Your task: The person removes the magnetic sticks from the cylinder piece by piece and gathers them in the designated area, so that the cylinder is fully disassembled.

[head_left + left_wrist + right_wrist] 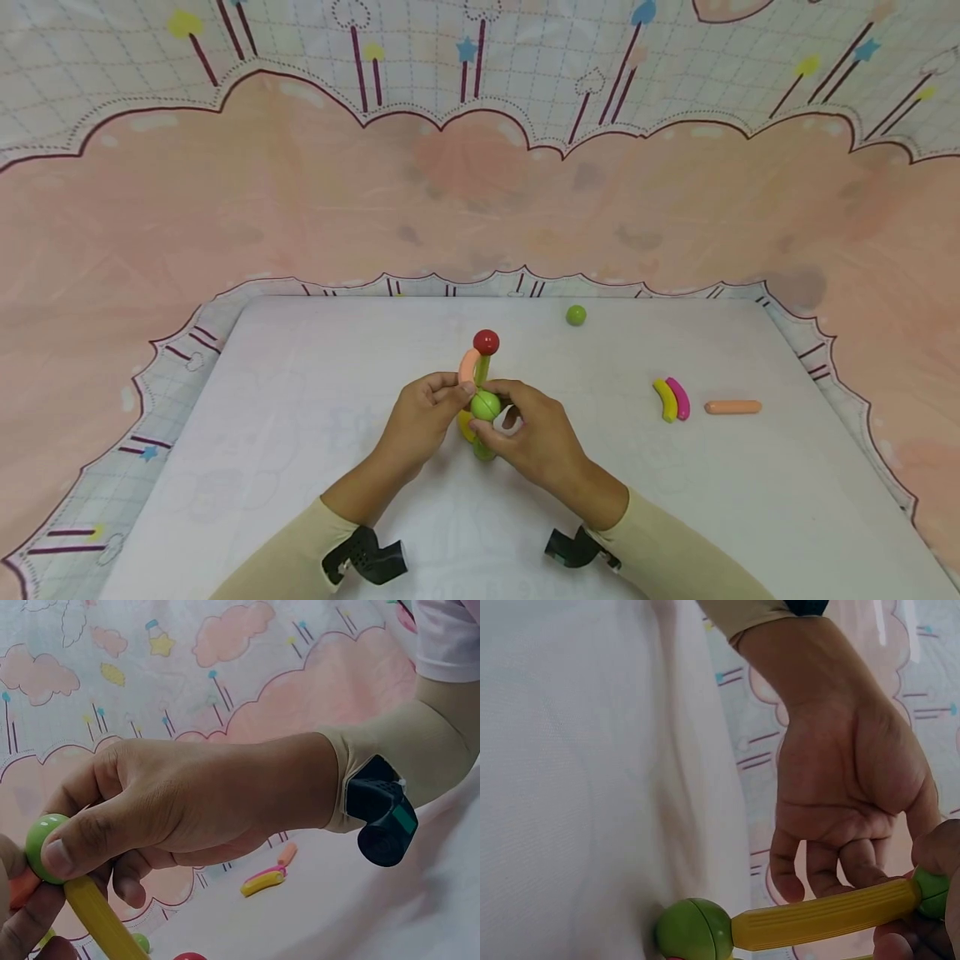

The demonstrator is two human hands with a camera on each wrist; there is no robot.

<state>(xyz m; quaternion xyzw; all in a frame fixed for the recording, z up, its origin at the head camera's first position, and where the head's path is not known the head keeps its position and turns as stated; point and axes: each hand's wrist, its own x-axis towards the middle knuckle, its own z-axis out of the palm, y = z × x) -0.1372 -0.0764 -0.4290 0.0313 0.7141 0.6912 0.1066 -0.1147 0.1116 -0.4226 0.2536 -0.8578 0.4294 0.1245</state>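
Both hands meet over the table around a joined toy of balls and rods. My left hand (423, 417) holds its green ball (486, 407), thumb pressed on the ball's side in the left wrist view. From the other side my right hand (536, 429) pinches the same ball between thumb and forefinger. A salmon curved rod (468, 365) rises by the left fingertips. Behind it a yellow-green rod (483, 370) leads up to a red ball (486, 342). Below, a yellow rod (817, 915) runs to a lower green ball (694, 930). Fingers partly hide the joints.
A loose green ball (576, 315) lies near the table's back edge. To the right, a yellow curved rod (664, 401) lies beside a magenta one (678, 398), with a straight orange rod (733, 407) farther right. The white table (300, 350) has a patterned cloth behind it.
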